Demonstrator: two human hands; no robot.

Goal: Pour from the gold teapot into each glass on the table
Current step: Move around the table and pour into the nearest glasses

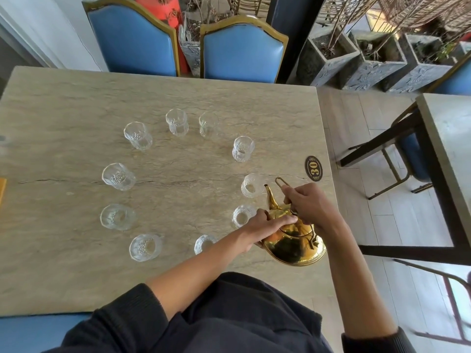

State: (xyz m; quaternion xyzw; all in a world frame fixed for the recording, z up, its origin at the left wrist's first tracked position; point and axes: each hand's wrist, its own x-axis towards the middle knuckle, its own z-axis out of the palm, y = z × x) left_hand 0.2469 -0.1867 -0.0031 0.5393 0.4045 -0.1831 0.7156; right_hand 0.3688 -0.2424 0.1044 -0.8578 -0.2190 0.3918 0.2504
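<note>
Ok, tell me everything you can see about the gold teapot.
The gold teapot looks like shiny polished metal, with a round body, slim curved spout and wire bail handle. It is tipped, spout toward a clear glass by the table edge. The right hand grips the handle; the left hand presses flat fingers on the lid. No stream shows.

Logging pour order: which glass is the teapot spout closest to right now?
The glass on the ring's right side, just left of the "30" table plaque. The gold teapot spout tip sits at its rim; every other glass stands clearly farther off.
</note>
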